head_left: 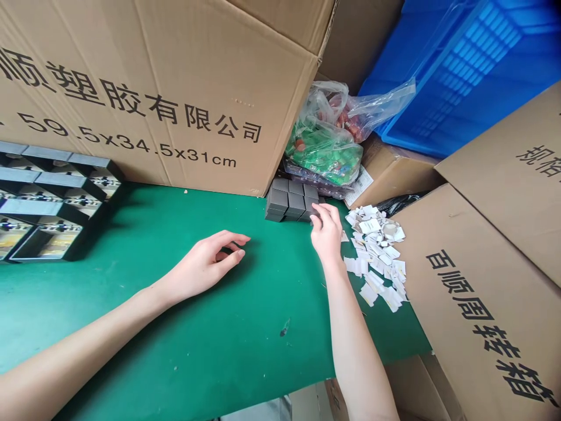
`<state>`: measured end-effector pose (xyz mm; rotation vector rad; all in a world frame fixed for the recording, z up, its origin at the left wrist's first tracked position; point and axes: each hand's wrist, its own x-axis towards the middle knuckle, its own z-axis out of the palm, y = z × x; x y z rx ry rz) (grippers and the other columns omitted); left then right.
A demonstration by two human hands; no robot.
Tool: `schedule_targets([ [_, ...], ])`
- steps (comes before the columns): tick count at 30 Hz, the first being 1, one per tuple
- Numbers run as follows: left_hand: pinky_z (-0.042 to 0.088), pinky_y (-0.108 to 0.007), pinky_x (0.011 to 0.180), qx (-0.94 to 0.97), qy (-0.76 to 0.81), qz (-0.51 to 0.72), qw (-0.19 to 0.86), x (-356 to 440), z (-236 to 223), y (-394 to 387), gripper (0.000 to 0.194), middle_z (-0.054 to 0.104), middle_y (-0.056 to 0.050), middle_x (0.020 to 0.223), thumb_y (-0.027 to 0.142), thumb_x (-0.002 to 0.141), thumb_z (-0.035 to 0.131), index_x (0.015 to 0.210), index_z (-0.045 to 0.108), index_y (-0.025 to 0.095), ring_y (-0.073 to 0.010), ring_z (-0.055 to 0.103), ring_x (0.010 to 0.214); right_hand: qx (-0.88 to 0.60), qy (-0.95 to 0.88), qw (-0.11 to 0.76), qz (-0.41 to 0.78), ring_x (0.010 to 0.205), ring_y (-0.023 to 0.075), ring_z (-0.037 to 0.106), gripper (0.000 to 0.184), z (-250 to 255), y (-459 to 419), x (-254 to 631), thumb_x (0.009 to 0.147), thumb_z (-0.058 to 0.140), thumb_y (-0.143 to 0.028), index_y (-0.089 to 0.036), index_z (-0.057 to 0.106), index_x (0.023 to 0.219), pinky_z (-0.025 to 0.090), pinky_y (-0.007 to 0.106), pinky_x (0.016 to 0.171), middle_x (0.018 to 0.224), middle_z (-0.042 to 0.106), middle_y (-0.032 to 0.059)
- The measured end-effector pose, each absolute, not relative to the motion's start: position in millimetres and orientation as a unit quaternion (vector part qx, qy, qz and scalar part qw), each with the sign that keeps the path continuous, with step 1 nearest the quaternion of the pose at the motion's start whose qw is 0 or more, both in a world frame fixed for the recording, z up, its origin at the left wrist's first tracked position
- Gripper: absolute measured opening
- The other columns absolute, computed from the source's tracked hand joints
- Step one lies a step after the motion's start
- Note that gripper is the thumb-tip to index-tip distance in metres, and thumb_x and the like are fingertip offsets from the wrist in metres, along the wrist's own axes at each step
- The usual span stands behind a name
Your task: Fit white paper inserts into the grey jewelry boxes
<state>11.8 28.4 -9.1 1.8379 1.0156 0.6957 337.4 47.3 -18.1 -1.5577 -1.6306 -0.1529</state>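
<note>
The right hand (328,238) is hovering at the near right end of the stacked dark grey blocks (277,199), its thumb and index finger slightly parted; whether they are gripping a block or merely lying against it, I cannot tell. The left hand (205,264) is holding nothing, its fingers bending loosely and its thumb standing a little apart, over the green tabletop (258,345).

The right hand's fingertips are covering part of the blocks' right end. The black compartmented frames (49,209) are running out past the left edge, and glossy reflections are blurring what lies inside the clear plastic bags (326,149).

The large cardboard carton (210,76) is walling off the back of the tabletop, with the blocks sitting just by its right corner and the bags lying behind them. White paper scraps (383,257) are spreading close beside the right hand, a printed cardboard flap (442,292) is bordering them, and a blue plastic crate (416,111) is standing behind.
</note>
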Motion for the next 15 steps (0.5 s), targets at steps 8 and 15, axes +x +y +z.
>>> schedule_targets([
  [8,0.063,-0.035,0.089,0.751,0.407,0.278,0.440,12,-10,27,0.050,0.075,-0.010,0.130,0.065,0.099,0.057,0.119,0.074,0.023,-0.0282,0.073,0.109,-0.629,-0.654,0.412,-0.081,0.130,0.0296,0.061,0.039,-21,42,336,0.102,0.046,-0.033,-0.023,0.070,0.131,0.051,0.052,0.116,0.134,0.063,0.0159],
  [15,0.064,-0.035,0.089,0.748,0.409,0.274,0.444,11,-12,29,0.052,0.075,-0.010,0.130,0.066,0.099,0.056,0.119,0.074,0.022,-0.0276,0.074,0.107,-0.587,-0.628,0.492,-0.139,0.124,0.0274,0.068,0.036,-1,28,321,0.103,0.046,-0.027,-0.020,0.072,0.128,0.061,0.046,0.104,0.132,0.068,0.0165],
])
